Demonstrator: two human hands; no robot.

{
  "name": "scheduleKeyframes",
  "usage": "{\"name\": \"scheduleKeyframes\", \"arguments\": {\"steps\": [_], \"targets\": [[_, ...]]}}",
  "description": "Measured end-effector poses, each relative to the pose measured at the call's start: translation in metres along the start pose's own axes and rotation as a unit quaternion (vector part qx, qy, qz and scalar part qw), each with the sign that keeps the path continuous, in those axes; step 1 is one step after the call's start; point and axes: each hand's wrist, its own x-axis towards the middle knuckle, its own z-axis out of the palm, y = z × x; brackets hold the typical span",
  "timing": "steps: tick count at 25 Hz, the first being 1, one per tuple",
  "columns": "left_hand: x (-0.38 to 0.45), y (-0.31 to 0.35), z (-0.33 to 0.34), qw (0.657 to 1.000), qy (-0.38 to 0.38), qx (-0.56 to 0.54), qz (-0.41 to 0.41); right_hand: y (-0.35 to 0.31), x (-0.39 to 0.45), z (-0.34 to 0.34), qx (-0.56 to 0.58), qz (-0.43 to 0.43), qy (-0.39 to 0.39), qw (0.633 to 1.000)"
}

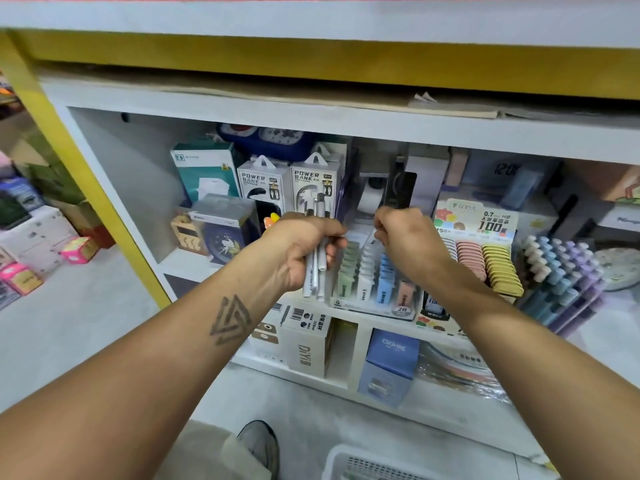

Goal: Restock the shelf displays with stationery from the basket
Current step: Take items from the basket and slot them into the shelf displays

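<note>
My left hand (304, 251) grips a bundle of white pens (317, 271), held upright in front of the shelf. My right hand (405, 237) is curled over the tiered display of pastel pens (367, 275), its fingertips pinching something small and white at the top of a row; what it is I cannot tell. The display holds rows of green, white, blue and pink pens. The white basket (349, 462) shows only its rim and grid at the bottom edge.
Power bank boxes (313, 188) and clocks stand behind the display. To the right are racks of pink and yellow items (485, 268) and pastel pens (561, 278). Boxes (308, 344) fill the lower shelf. My shoe (259, 445) is on the floor.
</note>
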Motion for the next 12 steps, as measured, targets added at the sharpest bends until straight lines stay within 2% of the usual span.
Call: {"name": "scheduleKeyframes", "arguments": {"steps": [2,9,12], "targets": [[0.0003,-0.0011,-0.0001,1.0,0.008,0.001,0.007,-0.0048,0.0004,-0.0002,-0.02,0.007,-0.037,0.999],[-0.001,-0.0023,0.0026,1.0,0.008,0.002,0.002,-0.0065,0.0013,-0.0024,-0.073,0.011,-0.066,0.995],[-0.0025,-0.0008,0.0068,1.0,-0.001,-0.006,-0.001,-0.004,0.0003,0.0051,-0.117,-0.037,-0.085,0.989]]}}
